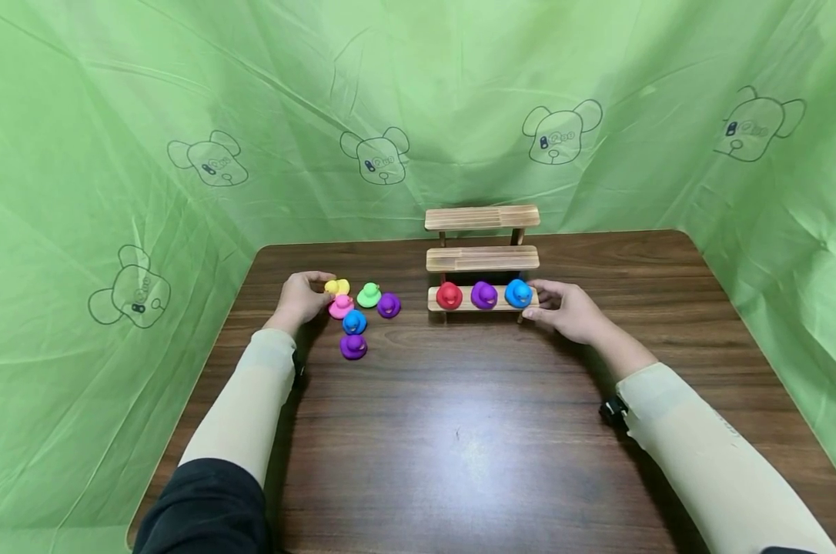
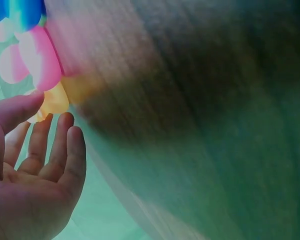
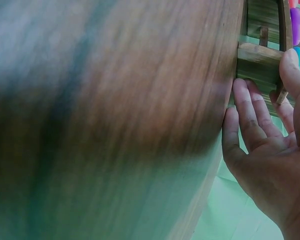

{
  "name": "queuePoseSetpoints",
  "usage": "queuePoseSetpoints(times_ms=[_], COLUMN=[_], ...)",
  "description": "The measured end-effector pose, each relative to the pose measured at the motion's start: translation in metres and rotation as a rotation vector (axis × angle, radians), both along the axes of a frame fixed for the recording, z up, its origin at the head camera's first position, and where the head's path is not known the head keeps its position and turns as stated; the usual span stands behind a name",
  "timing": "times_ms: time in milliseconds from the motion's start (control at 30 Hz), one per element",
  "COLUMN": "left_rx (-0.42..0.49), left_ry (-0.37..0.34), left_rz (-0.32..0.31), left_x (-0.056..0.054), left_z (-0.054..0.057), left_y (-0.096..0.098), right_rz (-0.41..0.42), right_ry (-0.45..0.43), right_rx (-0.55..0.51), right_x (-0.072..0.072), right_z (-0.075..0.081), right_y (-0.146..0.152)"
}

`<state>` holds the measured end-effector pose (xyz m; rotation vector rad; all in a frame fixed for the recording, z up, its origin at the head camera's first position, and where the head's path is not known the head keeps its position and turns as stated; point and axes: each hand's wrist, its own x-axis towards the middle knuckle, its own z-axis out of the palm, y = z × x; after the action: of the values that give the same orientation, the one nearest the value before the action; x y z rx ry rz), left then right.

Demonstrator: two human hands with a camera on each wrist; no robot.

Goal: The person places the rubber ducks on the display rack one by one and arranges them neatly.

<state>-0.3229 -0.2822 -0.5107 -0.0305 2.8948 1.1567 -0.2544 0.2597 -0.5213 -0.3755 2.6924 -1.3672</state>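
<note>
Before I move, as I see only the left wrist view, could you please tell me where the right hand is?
Observer: The right hand is at the right end of the lowest shelf board.
Operator: Thanks; what stands there?
Observer: From left to right, a red duck, a purple duck and a blue duck.
Operator: Are any purple ones on the table?
Observer: Yes: a second purple duck beside the green duck, a third purple duck nearer the person.
</note>
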Motion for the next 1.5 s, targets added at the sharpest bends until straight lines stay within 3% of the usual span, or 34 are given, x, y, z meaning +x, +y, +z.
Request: queuePoseSetpoints(times_ms=[400, 700, 967, 1133, 1233, 1367, 1500], left_rx=[0.115, 0.154, 0.229, 0.321, 0.326, 0.337, 0.406], left_ry=[0.109, 0.225, 0.376, 0.428, 0.434, 0.431, 0.43], left_rz=[0.084, 0.076, -0.004, -0.068, -0.084, -0.104, -0.149], left_x=[0.009, 0.022, 0.032, 0.039, 0.043, 0.046, 0.046], left_z=[0.0, 0.009, 0.039, 0.056, 0.064, 0.069, 0.069], left_y=[-0.002, 0.016, 0.055, 0.082, 0.097, 0.114, 0.131], right_rz=[-0.006, -0.005, 0.002, -0.001, -0.002, -0.001, 0.0], right_ry=[0.014, 0.002, 0.009, 0.005, 0.004, 0.002, -0.002], right_rx=[0.001, 0.006, 0.004, 0.006, 0.006, 0.004, -0.002], right_x=[0.0, 0.0, 0.0, 0.0, -0.001, -0.001, 0.0], right_z=[-0.001, 0.0, 0.0, -0.001, -0.001, -0.001, 0.0], right_y=[0.0, 0.0, 0.001, 0.001, 0.001, 0.0, 0.0])
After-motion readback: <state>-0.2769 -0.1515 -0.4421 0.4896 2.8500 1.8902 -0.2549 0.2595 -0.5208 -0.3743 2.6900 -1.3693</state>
